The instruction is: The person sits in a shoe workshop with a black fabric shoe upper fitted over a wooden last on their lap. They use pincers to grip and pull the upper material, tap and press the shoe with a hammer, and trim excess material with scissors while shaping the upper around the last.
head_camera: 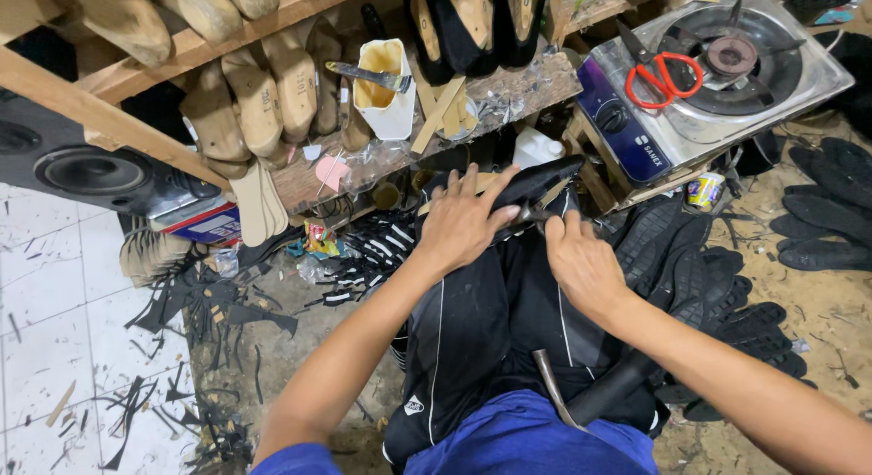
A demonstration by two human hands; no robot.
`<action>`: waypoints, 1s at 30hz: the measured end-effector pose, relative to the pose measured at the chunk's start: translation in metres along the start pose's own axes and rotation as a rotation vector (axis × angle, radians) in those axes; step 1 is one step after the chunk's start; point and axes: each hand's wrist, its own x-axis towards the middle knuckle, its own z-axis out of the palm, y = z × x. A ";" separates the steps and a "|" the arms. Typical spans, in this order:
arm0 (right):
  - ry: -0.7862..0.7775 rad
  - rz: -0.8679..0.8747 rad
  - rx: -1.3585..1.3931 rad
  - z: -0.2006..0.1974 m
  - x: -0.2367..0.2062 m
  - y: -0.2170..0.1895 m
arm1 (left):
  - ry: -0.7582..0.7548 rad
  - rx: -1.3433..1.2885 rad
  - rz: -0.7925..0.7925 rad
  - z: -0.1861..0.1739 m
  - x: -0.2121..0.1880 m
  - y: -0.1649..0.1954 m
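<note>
A black shoe upper stretched over a wooden foot form (pixel 531 186) is lying on the person's lap, toe pointing away toward the messy workbench. It looks partly made: the black material is already sitting over the form, but no thick sole is showing on it yet, so I think the bottom is not finished.

The left hand (pixel 461 222) is pressing down flat on the shoe, fingers spread wide over the black material. The right hand (pixel 581 262) is curling around a small dark tool (pixel 538 216) at the shoe's edge; I cannot tell just what the tool is. The two hands are sitting close together, both on the shoe.

A hammer with a dark handle (pixel 590 393) is resting on the black apron (pixel 472 339), near the person's blue shorts (pixel 536 434), and nobody is holding it.

Further out, a pile of black rubber soles (pixel 727 293) is waiting on the dusty floor to the right. Red-handled scissors (pixel 663 78) are lying on a silver gas stove (pixel 727 75). A white pot with yellow glue (pixel 386 89) is standing on the wooden bench. Pale wooden foot forms (pixel 259 103) are lining the shelf (pixel 195 48) above. Black scraps (pixel 200 302) are lying about on the white floor tiles (pixel 54 348).
</note>
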 end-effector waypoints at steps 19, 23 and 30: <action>-0.171 0.058 0.591 0.018 0.008 0.052 | 0.192 -0.095 0.193 0.004 0.026 0.015; -0.039 0.046 0.482 0.029 0.004 0.044 | 0.121 -0.318 0.126 -0.001 0.035 0.014; -0.401 -0.004 0.766 0.004 -0.021 0.014 | 0.093 -0.279 0.155 0.011 0.051 0.018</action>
